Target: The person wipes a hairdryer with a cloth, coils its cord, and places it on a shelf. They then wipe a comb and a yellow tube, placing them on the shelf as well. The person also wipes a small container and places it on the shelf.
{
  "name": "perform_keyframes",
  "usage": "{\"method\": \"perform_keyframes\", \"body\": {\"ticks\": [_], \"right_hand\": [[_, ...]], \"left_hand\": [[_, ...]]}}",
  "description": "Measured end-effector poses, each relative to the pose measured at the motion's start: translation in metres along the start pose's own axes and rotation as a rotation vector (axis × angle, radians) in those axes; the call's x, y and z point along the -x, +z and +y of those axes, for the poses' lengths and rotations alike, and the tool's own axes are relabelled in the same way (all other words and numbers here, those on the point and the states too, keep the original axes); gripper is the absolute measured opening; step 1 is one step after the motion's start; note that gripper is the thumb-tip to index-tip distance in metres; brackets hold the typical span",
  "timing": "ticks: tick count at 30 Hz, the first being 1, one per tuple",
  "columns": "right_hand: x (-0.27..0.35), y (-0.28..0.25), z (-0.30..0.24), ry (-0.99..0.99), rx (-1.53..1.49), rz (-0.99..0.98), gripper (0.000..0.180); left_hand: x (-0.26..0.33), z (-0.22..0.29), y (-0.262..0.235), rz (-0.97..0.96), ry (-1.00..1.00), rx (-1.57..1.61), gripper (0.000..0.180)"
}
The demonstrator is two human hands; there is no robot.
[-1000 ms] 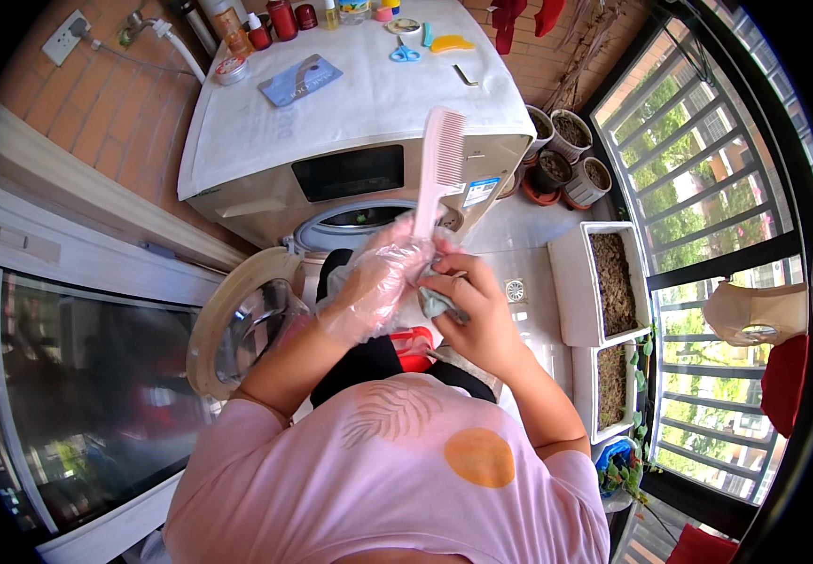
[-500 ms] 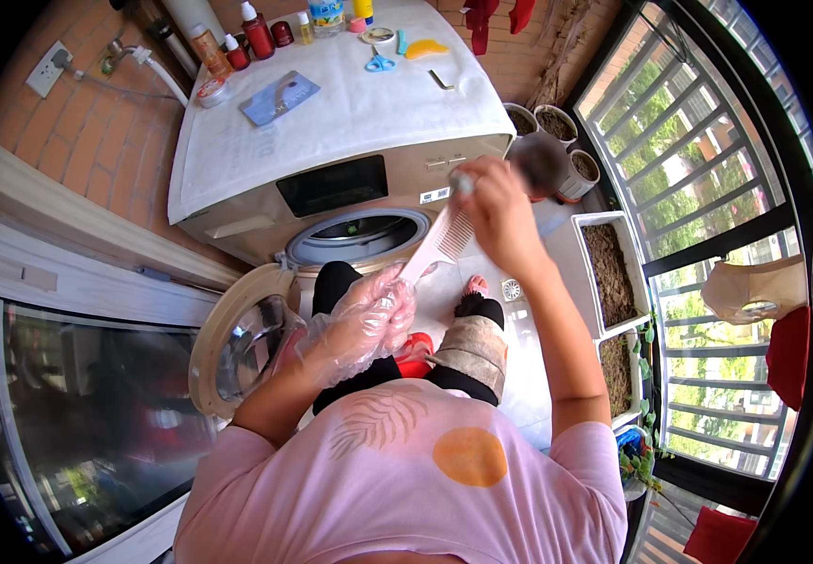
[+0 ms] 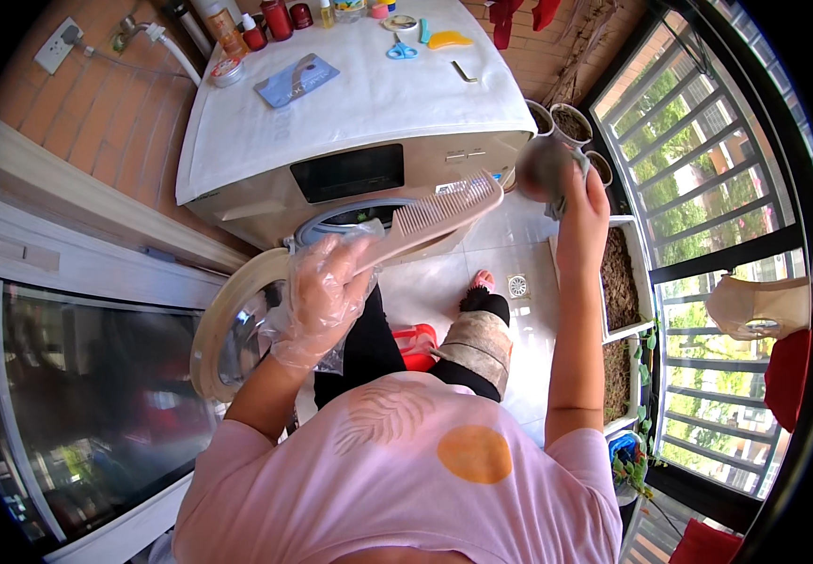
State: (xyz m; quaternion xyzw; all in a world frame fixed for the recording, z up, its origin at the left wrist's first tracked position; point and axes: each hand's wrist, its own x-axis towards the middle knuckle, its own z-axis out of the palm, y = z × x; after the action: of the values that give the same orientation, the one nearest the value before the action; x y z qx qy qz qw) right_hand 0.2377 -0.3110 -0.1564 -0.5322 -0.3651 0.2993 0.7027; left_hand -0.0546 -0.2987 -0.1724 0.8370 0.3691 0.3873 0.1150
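My left hand [image 3: 329,287], in a clear thin plastic glove, is closed round the handle of a pale pink comb [image 3: 439,209]. The comb slants up to the right in front of the washing machine [image 3: 247,193], its teeth facing upward. My bare right hand [image 3: 583,211] is raised to the right, apart from the comb. Its fingers are pinched on a small greyish crumpled piece, like a cloth or tissue [image 3: 558,205], mostly hidden by the hand. A dark blurred round patch [image 3: 543,169] beside those fingers cannot be made out.
The washer door [image 3: 207,329] hangs wide at the left. On the washer's white cover lie a blue packet [image 3: 296,81], scissors [image 3: 402,50], a yellow scraper-like piece [image 3: 450,39] and a hex key [image 3: 464,71], with several bottles behind. Soil planters [image 3: 621,282] line the right.
My right hand has left the comb's end and moved right with the greyish piece. My left hand has tilted the comb flatter and shifted left. The view has shifted slightly.
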Motion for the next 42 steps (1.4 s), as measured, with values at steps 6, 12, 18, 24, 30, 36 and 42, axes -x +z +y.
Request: {"method": "perform_keyframes", "body": {"ticks": [6, 12, 18, 24, 30, 36, 42], "right_hand": [[0.078, 0.064, -0.030, -0.967, 0.909, -0.491, 0.033], [0.037, 0.040, 0.000, -0.800, 0.977, -0.378, 0.024], [0.058, 0.051, -0.027, -0.888, 0.811, -0.268, 0.029], [0.040, 0.045, 0.002, -0.837, 0.919, -0.292, 0.029], [0.031, 0.017, 0.027, 0.227, -0.129, -0.166, 0.028], [0.055, 0.027, 0.040, 0.534, -0.158, -0.383, 0.017], [0.055, 0.044, 0.062, 0.514, 0.097, -0.498, 0.017]], "left_hand": [[-0.015, 0.012, -0.002, -0.104, 0.074, -0.180, 0.030], [-0.017, 0.012, -0.011, -0.034, 0.114, -0.225, 0.030], [-0.019, 0.013, -0.012, -0.052, 0.163, -0.212, 0.030], [-0.014, 0.013, -0.020, -0.009, 0.107, -0.101, 0.028], [0.021, -0.014, -0.013, -0.117, -0.394, 0.601, 0.015], [0.032, -0.033, -0.028, 0.245, -0.858, 1.083, 0.015], [0.043, -0.124, -0.104, 0.547, -0.967, 0.843, 0.014]]}}
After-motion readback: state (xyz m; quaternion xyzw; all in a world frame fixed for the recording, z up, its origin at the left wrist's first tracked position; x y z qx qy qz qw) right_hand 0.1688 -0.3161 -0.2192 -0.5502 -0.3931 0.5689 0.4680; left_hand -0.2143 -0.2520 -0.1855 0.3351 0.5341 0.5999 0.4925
